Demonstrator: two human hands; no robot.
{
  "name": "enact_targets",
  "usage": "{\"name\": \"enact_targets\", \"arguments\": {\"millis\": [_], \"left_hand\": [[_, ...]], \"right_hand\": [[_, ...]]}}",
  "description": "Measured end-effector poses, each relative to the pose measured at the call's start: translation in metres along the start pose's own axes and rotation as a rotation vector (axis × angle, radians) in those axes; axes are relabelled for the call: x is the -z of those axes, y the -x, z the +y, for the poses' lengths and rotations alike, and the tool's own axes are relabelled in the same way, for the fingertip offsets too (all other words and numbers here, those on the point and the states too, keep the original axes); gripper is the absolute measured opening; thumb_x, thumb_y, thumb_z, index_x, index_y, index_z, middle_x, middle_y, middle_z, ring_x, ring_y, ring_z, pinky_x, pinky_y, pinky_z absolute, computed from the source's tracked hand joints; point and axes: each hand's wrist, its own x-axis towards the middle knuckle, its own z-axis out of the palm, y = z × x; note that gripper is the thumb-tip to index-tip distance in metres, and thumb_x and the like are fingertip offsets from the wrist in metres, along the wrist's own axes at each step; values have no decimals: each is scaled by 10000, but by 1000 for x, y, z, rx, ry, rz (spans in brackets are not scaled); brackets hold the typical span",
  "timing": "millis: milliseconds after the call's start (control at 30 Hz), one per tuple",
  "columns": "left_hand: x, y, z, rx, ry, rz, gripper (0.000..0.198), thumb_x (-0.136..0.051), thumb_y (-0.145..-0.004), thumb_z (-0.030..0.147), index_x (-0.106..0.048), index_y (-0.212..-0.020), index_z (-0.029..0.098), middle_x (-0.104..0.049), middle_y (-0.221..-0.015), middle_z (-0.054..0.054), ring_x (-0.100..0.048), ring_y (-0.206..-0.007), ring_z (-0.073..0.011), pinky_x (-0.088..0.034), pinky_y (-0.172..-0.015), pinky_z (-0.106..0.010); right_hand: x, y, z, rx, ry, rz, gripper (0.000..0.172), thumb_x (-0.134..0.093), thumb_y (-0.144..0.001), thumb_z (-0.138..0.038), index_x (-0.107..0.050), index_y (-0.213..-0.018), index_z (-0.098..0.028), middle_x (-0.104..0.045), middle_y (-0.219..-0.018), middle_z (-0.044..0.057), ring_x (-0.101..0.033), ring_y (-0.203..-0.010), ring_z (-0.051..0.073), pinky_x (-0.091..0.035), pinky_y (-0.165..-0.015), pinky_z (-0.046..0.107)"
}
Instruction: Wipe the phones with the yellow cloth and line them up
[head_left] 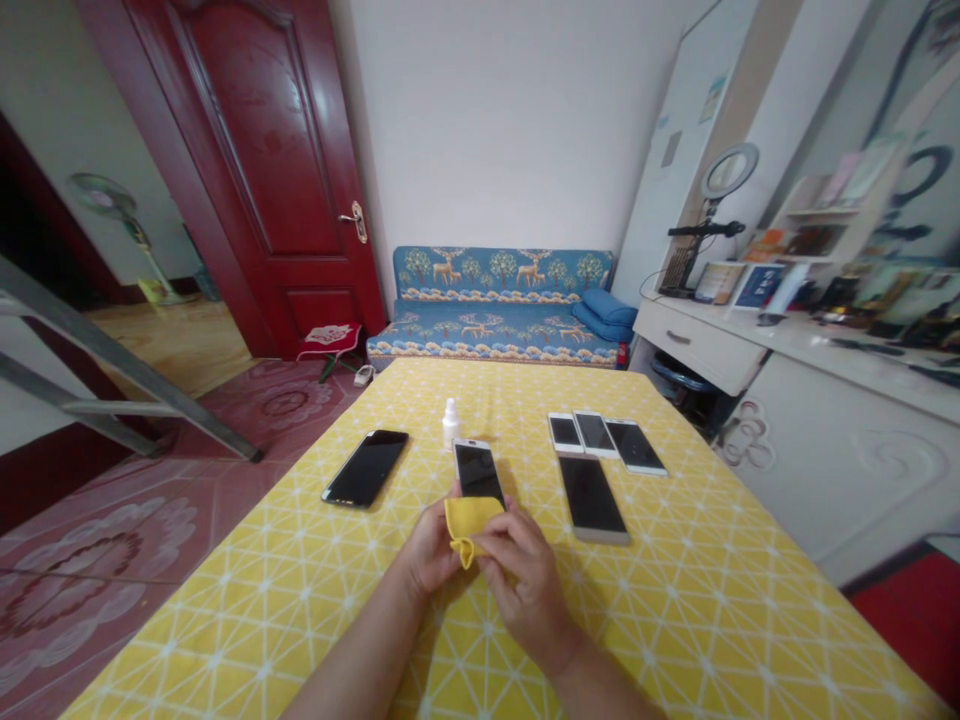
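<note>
Head view: smartphone [478,472] gripped at lower end by L hand [429,548], fingers closed; yellow cloth [471,525] pinched against it by R hand [525,590], fingers closed.

Table [675,620], on top: smartphone [365,468], left; small bottle [450,424], centre far; second smartphone [478,472] just nearer, in left hand [431,548]; cloth [472,525] in right hand [521,585]; third smartphone [591,498], right; row of three smartphones [606,441], behind it. Sofa [495,315] beyond table; dresser [697,345], right.
</note>
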Motion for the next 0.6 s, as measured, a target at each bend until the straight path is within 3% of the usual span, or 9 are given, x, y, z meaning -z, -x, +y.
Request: {"name": "enact_targets", "arguments": {"millis": [100,200,400,600], "left_hand": [[1,0,-1,-9,-22,-12,342,-516,-896,356,-680,-882,56,-726,-790,-106,-675,-687,-163,-510,-657,-253],[3,0,-4,68,-62,-42,405,-505,-895,425,-681,-939,63,-731,-850,-115,-680,-731,-189,-508,-695,-299],[1,3,-10,83,-168,-52,419,-512,-886,436,-682,-1020,78,-735,-930,-140,-692,-842,-229,-475,-830,-338],[-6,11,-11,212,-329,-210,529,-471,-879,516,-665,-1049,54,-713,-974,-204,-697,-840,-270,-513,-750,-359]], "right_hand": [[-1,1,7,-35,58,20,183,-512,-883,-166,-686,-867,-219,-576,-769,23,-568,-774,169,-473,-860,385],[-1,1,16,-80,98,57,186,-496,-907,-188,-674,-853,-195,-552,-739,28,-544,-736,167,-462,-672,309],[4,-1,29,-196,55,216,206,-462,-933,-219,-665,-957,-195,-577,-803,45,-564,-740,167,-479,-674,308],[15,-6,35,-335,-10,419,233,-451,-941,-287,-648,-999,-177,-589,-873,59,-590,-799,176,-492,-711,308]]}}
